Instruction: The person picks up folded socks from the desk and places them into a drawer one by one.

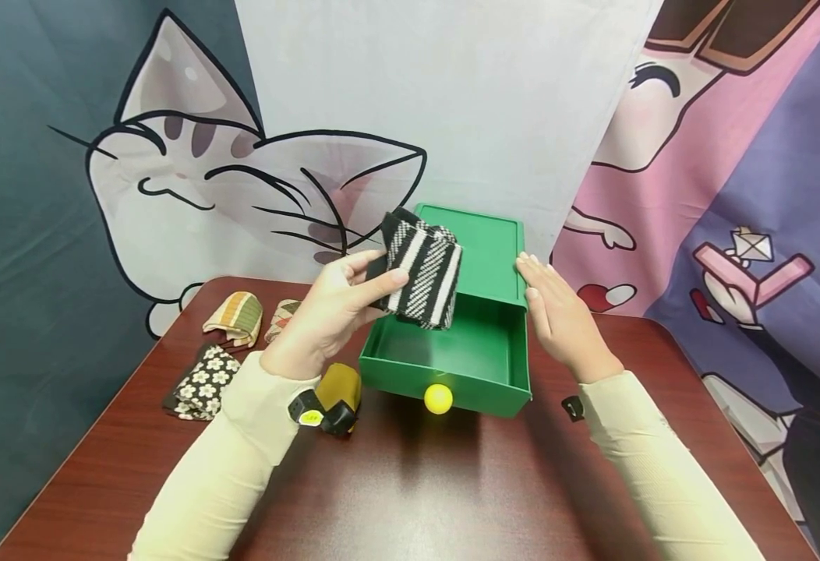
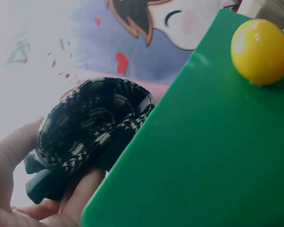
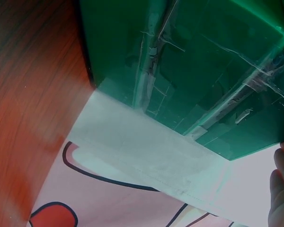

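My left hand [image 1: 329, 308] pinches a folded black-and-white patterned sock [image 1: 424, 273] between thumb and fingers. It holds the sock above the pulled-out green drawer [image 1: 445, 382], which has a round yellow knob [image 1: 438, 399] on its front. In the left wrist view the sock's rolled opening [image 2: 94, 118] faces the camera, beside the drawer front [image 2: 199, 137]. My right hand [image 1: 567, 323] lies with straight fingers along the right side of the green box [image 1: 476, 257] that houses the drawer. The right wrist view shows taped seams on the box's side [image 3: 180, 71].
Left on the brown table [image 1: 410, 506] lie a striped folded sock [image 1: 233, 315], a floral one [image 1: 206, 382] and an argyle one [image 1: 282, 318] partly behind my left hand. A mustard folded sock [image 1: 340, 386] sits by the drawer's left corner. A printed cloth backdrop [image 1: 452, 101] hangs behind.
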Motion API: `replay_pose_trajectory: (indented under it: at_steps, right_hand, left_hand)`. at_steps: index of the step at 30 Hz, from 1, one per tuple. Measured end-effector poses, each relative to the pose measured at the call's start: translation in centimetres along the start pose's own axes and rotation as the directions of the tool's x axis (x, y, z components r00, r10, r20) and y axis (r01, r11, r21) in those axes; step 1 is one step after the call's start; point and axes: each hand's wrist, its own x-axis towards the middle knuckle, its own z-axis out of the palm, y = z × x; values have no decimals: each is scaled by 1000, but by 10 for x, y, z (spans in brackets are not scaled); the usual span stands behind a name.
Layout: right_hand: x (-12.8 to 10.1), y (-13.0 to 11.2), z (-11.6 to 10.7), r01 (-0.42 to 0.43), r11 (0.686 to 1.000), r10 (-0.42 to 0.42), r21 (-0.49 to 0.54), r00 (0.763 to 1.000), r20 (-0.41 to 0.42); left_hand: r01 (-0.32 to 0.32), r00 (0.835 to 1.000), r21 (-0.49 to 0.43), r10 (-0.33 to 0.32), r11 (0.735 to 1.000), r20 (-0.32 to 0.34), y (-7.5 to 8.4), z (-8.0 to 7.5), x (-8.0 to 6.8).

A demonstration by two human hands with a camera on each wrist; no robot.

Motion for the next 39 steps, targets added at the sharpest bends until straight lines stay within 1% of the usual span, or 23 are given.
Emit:
replay_pose_trajectory:
  at_steps: [3,6,11,13,16,19,22,24,27,30,35,39]
  right_hand:
    - [0,0,0,-2,1000,2,0,1000,-1]
    - [0,0,-1,-4,1000,4,-1,1000,2]
    - [0,-1,-1,-7,1000,7,-8,1000,5]
    - [0,-1,-1,-10,1000,10,-7,1000,1]
    - [-1,-2,-2,-12,1000,12,-6,1000,-2]
    - [-1,-2,-2,-11,1000,11,-5,1000,-2]
    - [-1,-3,-2,-12,1000,12,-6,1000,-2]
    - [-1,-3,-2,-12,1000,12,-8,1000,-4]
    - [-1,-2,-2,-7,1000,7,-8,1000,-4]
    - [-1,-2,-1,-1,1000,1,-6,1000,-1]
    - [0,-2,-2,-4,1000,4,-7,1000,13]
    - [1,-1,-2,-8,1000,9,-8,1000,17]
  left_hand:
    - [42,999,15,-42,999,8,-1,9,4]
    - [96,995,45,-97,994,19,-2,16,7]
    - [183,981,109,-189,977,53,-4,26,14]
    - [210,974,140,-219,968,56,-5,30,17]
    - [245,963,208,-262,947,58,-6,35,21]
    - [275,948,287,-308,918,76,-7,40,23]
    - [293,935,360,-345,886,88,-10,44,24]
    - [297,929,402,-360,866,88,-12,47,26]
    - [299,924,429,-371,852,93,-15,50,28]
    - [291,919,474,-381,831,105,-17,51,30]
    - [281,906,555,-408,783,117,-17,52,32]
    - [287,901,596,-422,750,96,-17,55,32]
